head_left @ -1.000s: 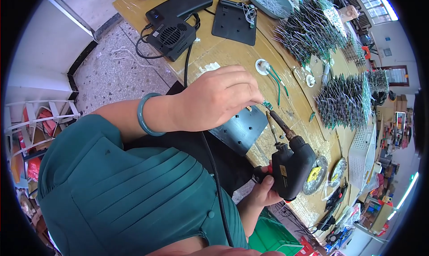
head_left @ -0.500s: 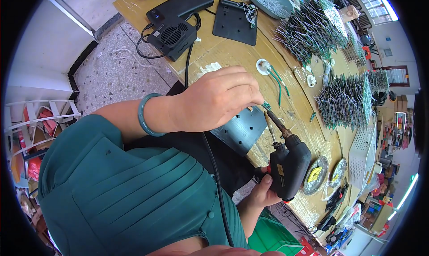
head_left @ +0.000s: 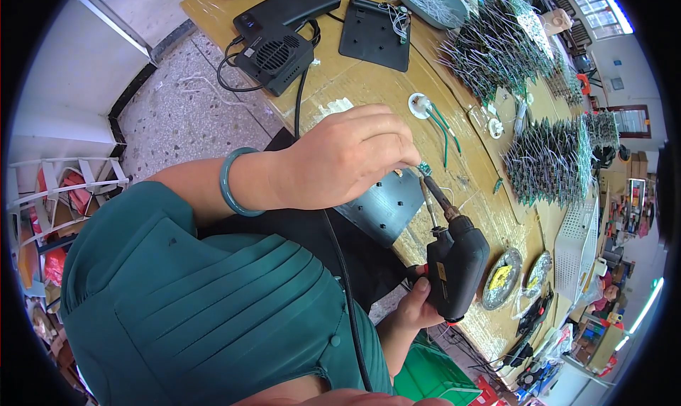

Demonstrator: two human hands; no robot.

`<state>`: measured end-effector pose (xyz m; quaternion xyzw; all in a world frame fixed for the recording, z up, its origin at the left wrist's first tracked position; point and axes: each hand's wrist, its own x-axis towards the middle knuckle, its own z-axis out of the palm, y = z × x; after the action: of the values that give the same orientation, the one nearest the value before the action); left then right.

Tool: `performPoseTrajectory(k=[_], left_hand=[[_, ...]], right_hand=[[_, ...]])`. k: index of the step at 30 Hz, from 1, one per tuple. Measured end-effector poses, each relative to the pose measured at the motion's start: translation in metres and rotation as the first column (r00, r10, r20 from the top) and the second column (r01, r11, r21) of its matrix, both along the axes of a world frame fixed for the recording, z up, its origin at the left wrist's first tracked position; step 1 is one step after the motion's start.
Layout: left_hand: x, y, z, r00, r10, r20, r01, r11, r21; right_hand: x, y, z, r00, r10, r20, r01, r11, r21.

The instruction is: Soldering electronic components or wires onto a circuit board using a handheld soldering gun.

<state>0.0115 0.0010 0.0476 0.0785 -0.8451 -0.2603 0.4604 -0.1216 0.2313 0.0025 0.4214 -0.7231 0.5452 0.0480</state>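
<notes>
My left hand (head_left: pixel 347 154), with a bangle on its wrist, is closed in a pinch on a small green circuit board (head_left: pixel 424 169) that shows just past the fingertips. My right hand (head_left: pixel 417 305) is wrapped round the handle of a black soldering gun (head_left: pixel 457 268). The gun's dark tip points up and left and meets the board, as far as I can see; a thin metal tube runs alongside the tip. Below my left hand lies a black plate (head_left: pixel 386 207) with small pegs. A white round disc (head_left: pixel 419 106) with two green wires lies beyond the fingers.
Dense bundles of circuit boards with white wires (head_left: pixel 546 161) stand on the right. Two metal dishes (head_left: pixel 502 278) sit beside the gun, one with a yellow pad. A black fan device (head_left: pixel 274 57), another black plate (head_left: pixel 374 34) and a bowl of white wires (head_left: pixel 431 5) lie at the back.
The soldering gun has shifted very slightly to the left, its tip staying by the small board. My left hand has barely moved and keeps its pinch.
</notes>
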Motion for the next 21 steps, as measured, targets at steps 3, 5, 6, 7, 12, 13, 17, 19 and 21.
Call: performPoseTrajectory(k=[3,5,6,7,12,13,17,19,21], left_hand=[[0.0003,-0.0002,-0.0002,1.0,0.0,0.002,0.0,1.0,-0.004],[0.0004,-0.0002,-0.0002,1.0,-0.001,0.002,0.001,1.0,-0.004],[0.0004,-0.0001,-0.0002,1.0,-0.001,0.001,0.001,1.0,-0.005],[0.0006,-0.0002,-0.0002,1.0,-0.001,0.001,0.001,1.0,-0.006],[0.0008,-0.0002,-0.0005,1.0,0.005,0.0,-0.005,1.0,-0.002],[0.0008,-0.0002,-0.0006,1.0,0.008,-0.006,-0.008,1.0,0.0],[0.0005,-0.0004,-0.0004,1.0,0.009,-0.008,-0.009,1.0,-0.004],[0.0004,-0.0004,-0.0005,1.0,0.013,-0.007,-0.013,1.0,-0.006],[0.0003,0.0002,-0.0008,1.0,0.02,-0.011,-0.02,1.0,0.011]], right_hand=[[-0.0018,0.0028,-0.0005,1.0,0.028,0.003,-0.028,0.999,0.024],[-0.0025,0.0039,-0.0013,0.999,0.039,-0.01,-0.039,0.998,0.044],[-0.0024,0.0039,-0.0016,1.0,0.023,-0.017,-0.022,0.999,0.037],[-0.0021,0.0039,-0.0019,1.0,0.007,-0.024,-0.006,1.0,0.031],[-0.0011,0.0015,-0.0019,1.0,-0.013,-0.026,0.013,1.0,0.002],[-0.001,0.002,-0.0011,1.0,-0.01,-0.022,0.01,1.0,0.026],[-0.0014,0.0035,-0.0026,1.0,0.005,0.005,-0.005,0.999,0.04],[-0.0006,0.0008,-0.0025,1.0,-0.004,0.012,0.004,1.0,0.002],[-0.0004,0.0003,-0.0019,1.0,0.002,0.009,-0.002,1.0,0.0]])
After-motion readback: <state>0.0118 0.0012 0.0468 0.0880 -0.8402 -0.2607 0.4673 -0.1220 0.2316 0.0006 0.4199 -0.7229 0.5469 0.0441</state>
